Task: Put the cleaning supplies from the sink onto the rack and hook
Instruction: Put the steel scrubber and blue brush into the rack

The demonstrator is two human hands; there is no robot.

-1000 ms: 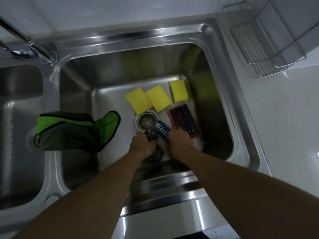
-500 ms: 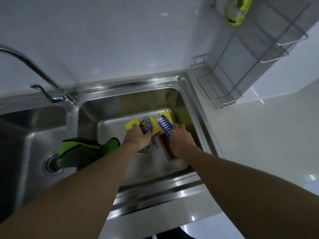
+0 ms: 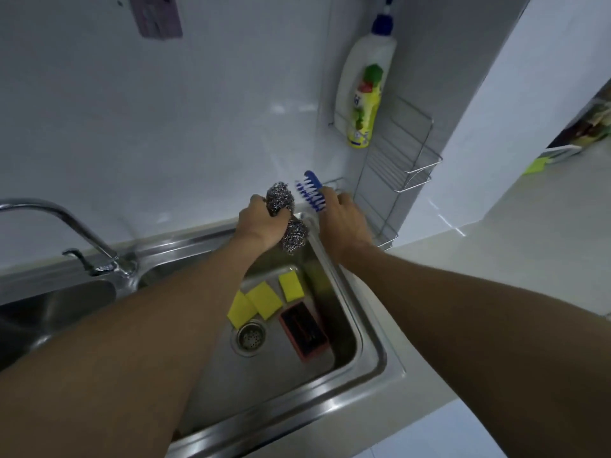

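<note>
L grip (image 3: 261, 226) clutches scourers (image 3: 280, 200), R grip (image 3: 344, 223) clutches blue brush (image 3: 310, 190), by rack (image 3: 413, 166); sponges (image 3: 264, 299) + red scrubber (image 3: 304, 330) left in sink (image 3: 363, 365).

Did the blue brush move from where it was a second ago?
Yes. The blue brush, held in the right hand, has gone from beside the drain up out of the sink, toward the wire rack.

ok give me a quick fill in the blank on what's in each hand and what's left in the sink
The left hand grips ___ steel wool scourers.
The right hand holds a ___ brush.
___ yellow sponges lie in the sink.
Missing words: two; blue; three.
</note>
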